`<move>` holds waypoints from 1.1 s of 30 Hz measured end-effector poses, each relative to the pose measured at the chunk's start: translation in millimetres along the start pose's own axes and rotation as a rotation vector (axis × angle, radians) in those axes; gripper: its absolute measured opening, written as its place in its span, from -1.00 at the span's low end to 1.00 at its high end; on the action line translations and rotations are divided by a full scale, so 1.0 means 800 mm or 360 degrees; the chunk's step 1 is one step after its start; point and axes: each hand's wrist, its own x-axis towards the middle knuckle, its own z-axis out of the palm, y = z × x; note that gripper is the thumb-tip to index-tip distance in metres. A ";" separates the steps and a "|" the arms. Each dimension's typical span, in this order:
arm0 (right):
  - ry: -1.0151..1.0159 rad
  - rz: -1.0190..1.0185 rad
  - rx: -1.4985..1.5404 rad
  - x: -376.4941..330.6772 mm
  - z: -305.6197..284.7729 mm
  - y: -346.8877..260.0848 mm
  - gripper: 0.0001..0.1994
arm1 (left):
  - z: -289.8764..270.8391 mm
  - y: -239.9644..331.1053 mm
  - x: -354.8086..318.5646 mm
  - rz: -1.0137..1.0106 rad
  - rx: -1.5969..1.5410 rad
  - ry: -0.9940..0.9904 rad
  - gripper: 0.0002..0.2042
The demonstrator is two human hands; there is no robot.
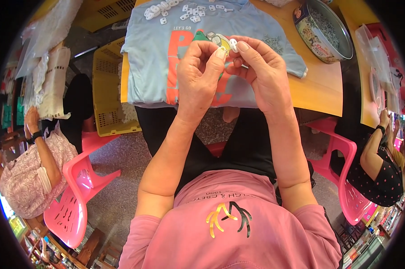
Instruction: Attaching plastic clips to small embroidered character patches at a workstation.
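Both hands are raised close together over a light blue T-shirt (pixel 148 58) spread on the table. My right hand (pixel 267 76) pinches a small white plastic piece with holes (pixel 233 45) between thumb and forefinger. Beside it, my left hand (pixel 198 85) is closed in a pinch. Something small and pale shows at its thumb tip, too small to name. Loose white plastic pieces (pixel 195 12) of a similar kind lie on the far part of the shirt, some bunched at the far left. Right of my hands, a scatter of tiny grey metal parts (pixel 273 44) rests on the cloth.
A round printed tin (pixel 311 38) full of small grey metal parts stands at the far right of the yellow table (pixel 323 96). Left of the table is a yellow crate (pixel 106 89). Pink chairs (pixel 76 206) flank me, with a person working on either side.
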 end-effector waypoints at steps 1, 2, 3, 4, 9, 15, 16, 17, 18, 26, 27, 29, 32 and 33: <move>0.0000 0.0001 0.0000 0.000 0.000 0.000 -0.73 | -0.002 0.000 0.000 -0.0001 0.0044 -0.0021 -0.92; 0.0025 -0.0025 -0.0089 0.000 0.000 0.000 -0.73 | -0.004 0.000 0.000 -0.0001 0.0089 -0.0042 -0.92; 0.0051 -0.0051 -0.0179 0.000 0.000 -0.001 -0.73 | -0.004 0.000 0.000 -0.0002 0.0089 -0.0042 -0.92; 0.0050 -0.0050 -0.0179 0.000 0.001 0.000 -0.73 | -0.004 0.000 0.000 -0.0022 0.0075 -0.0036 -0.92; 0.0053 -0.0156 -0.0397 -0.001 0.000 -0.002 -0.74 | 0.001 0.002 0.000 -0.0034 0.0047 0.0006 -0.93; 0.0038 -0.0143 -0.0357 -0.005 0.001 -0.003 -0.73 | 0.000 0.002 -0.001 -0.0034 0.0059 -0.0013 -0.93; 0.0041 -0.0146 -0.0357 -0.006 0.000 -0.003 -0.73 | 0.000 0.002 -0.001 -0.0042 0.0046 -0.0006 -0.93; 0.0026 -0.0142 -0.0344 -0.006 0.000 -0.003 -0.73 | 0.000 0.002 -0.001 -0.0050 0.0034 0.0002 -0.93; 0.0011 -0.0137 -0.0330 -0.006 0.000 -0.004 -0.73 | 0.000 0.002 -0.001 -0.0051 0.0033 -0.0002 -0.93; 0.0046 -0.0243 -0.0510 -0.006 -0.002 -0.003 -0.74 | 0.001 0.000 -0.001 -0.0005 0.0148 -0.0009 -0.91; 0.0057 -0.0286 -0.0596 -0.007 -0.001 -0.002 -0.74 | 0.000 -0.001 -0.001 -0.0005 0.0148 -0.0008 -0.91; 0.0058 -0.0337 -0.0666 -0.007 0.000 -0.002 -0.75 | 0.000 -0.001 -0.001 0.0000 0.0167 0.0010 -0.91; 0.0071 -0.0437 -0.0761 -0.005 0.001 0.003 -0.76 | 0.002 0.001 -0.001 0.0023 0.0166 0.0010 -0.92; 0.0082 -0.0485 -0.0787 -0.005 0.001 0.003 -0.76 | 0.002 0.001 -0.001 0.0023 0.0165 0.0010 -0.92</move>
